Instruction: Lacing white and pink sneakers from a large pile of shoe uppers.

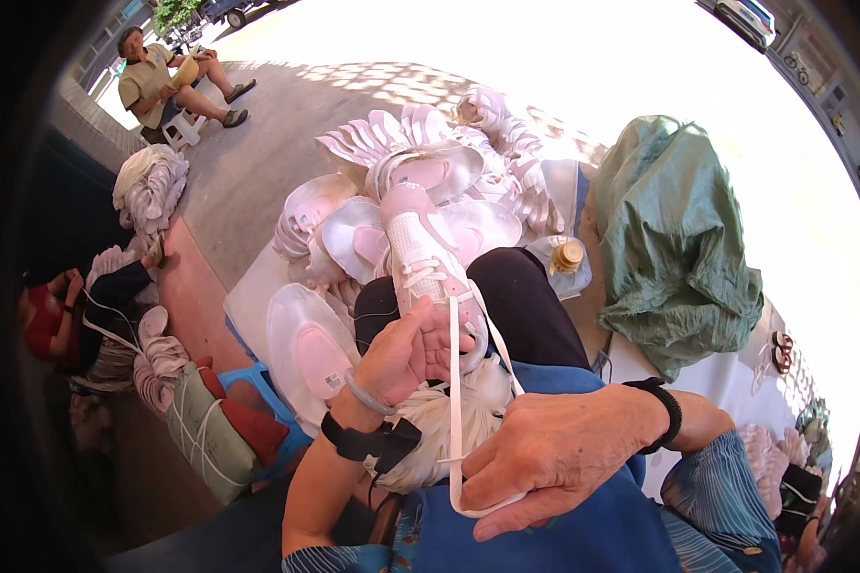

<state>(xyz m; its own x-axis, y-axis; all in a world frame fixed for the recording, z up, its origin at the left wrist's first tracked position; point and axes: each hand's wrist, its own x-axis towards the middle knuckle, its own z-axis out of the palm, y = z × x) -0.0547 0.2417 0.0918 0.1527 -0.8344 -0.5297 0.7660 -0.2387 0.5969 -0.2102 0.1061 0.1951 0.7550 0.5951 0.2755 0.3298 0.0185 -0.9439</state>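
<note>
A white and pink shoe upper (411,234) lies across my lap, toe pointing away, its front partly laced. My left hand (401,355) is palm up at its near end, fingers curled against the opening. From the eyelets a long flat cream lace (455,392) runs toward me. Closer to my body, my right hand (569,444) pinches that lace between thumb and fingers, and the loop hangs below. Another strand crosses from the shoe to the right hand. Beneath my hands, a bundle of cream laces (420,435) rests on my lap.
Pink and white shoe uppers (311,358) are piled ahead and to the left. A yellow-brown jar (566,256) stands at right, near a large green sack (674,248). One person (153,81) sits on a stool at far left; another, in red (48,315), sits nearer.
</note>
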